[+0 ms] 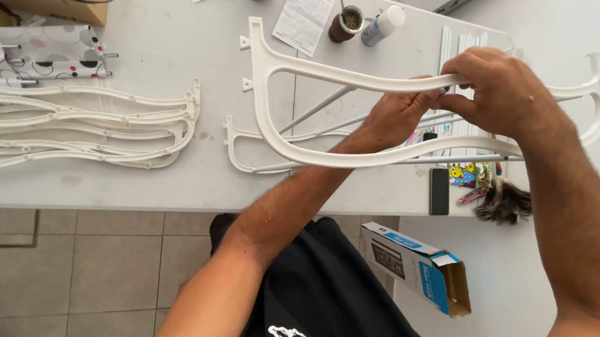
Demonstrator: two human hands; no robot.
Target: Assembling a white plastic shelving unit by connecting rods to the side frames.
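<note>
White plastic frame (pixel 338 77) in both hands (pixel 453 103)

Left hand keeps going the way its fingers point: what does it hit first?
The left hand points up and right, and its fingertips already meet the upper bar of the white plastic frame, right beside the right hand. Depth is unclear, so that is likely rather than certain.

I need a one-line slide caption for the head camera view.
Both hands, left hand and right hand, hold a curved white plastic frame above a white table.
</note>
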